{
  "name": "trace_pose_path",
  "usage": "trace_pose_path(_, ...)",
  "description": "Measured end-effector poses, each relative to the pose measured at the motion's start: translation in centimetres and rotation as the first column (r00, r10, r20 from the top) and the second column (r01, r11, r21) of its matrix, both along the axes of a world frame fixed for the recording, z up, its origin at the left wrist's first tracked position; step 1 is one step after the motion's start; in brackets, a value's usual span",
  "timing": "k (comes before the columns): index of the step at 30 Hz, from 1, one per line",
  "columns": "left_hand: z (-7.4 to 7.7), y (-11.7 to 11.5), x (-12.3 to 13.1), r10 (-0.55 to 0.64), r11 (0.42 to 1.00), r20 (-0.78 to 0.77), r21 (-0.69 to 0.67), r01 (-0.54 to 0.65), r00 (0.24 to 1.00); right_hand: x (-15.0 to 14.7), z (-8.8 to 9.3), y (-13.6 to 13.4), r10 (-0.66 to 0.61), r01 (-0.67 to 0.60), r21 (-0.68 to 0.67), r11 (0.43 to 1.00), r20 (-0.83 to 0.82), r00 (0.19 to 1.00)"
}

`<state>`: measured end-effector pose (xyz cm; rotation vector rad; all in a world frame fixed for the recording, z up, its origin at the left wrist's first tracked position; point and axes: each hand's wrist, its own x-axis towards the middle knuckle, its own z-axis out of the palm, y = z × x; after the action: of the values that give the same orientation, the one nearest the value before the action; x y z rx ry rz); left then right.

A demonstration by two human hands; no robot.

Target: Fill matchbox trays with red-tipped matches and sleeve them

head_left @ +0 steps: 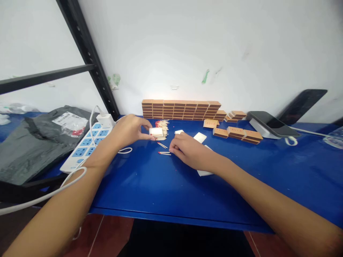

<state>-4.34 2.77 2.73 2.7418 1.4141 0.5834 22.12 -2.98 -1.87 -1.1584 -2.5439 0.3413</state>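
Note:
On the blue table, my left hand [131, 129] has its thumb and fingers closed on the sides of a small white matchbox tray [156, 131]. Right behind and beside that tray lies a heap of loose red-headed matches [164, 129]. My right hand [187, 148] is curled, its fingertips pinched together at the plain ends of a few loose matches [164, 153]; whether it grips one is hidden. Other stray matches [162, 145] lie between the hands. Behind the right hand are a small white piece [179, 132] and a white card-like piece [199, 137]; another white piece [205, 173] is partly under the wrist.
A stacked row of matchboxes [180, 110] stands along the wall. More matchboxes [235, 132] lie to the right, before a phone on a stand [270, 123]. At left are a power strip [88, 142], a white cable [45, 196] and a grey plastic bag [34, 139].

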Motion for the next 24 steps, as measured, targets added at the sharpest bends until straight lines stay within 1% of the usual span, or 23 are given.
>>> trace_pose_path(4,0.1,-0.2,0.1,0.017,1.000,-0.013,0.002,-0.017,1.000,-0.9,-0.2,0.7,-0.121,0.128,0.075,0.989,-0.093,0.988)
trace_pose_path(6,0.1,-0.2,0.1,0.020,1.000,-0.022,0.009,-0.020,1.000,-1.4,-0.4,0.9,-0.154,0.162,0.081,0.983,-0.099,0.983)
trace_pose_path(12,0.0,0.0,0.0,0.013,1.000,-0.015,0.011,-0.013,1.000,-1.8,-0.9,1.3,-0.165,0.165,0.035,0.986,-0.004,0.986)
trace_pose_path(16,0.0,-0.1,0.1,0.008,1.000,-0.006,0.006,-0.008,1.000,-1.2,-1.0,1.2,-0.141,0.140,0.076,0.987,0.007,0.990)
trace_pose_path(19,0.1,-0.2,0.1,0.005,1.000,0.001,0.011,-0.005,1.000,-0.9,-0.8,0.8,-0.117,0.117,0.099,0.988,-0.011,0.993)
trace_pose_path(24,0.0,-0.1,0.0,0.015,1.000,-0.016,0.014,-0.015,1.000,-0.9,-0.1,-0.2,-0.063,0.063,0.035,0.997,0.000,0.998)
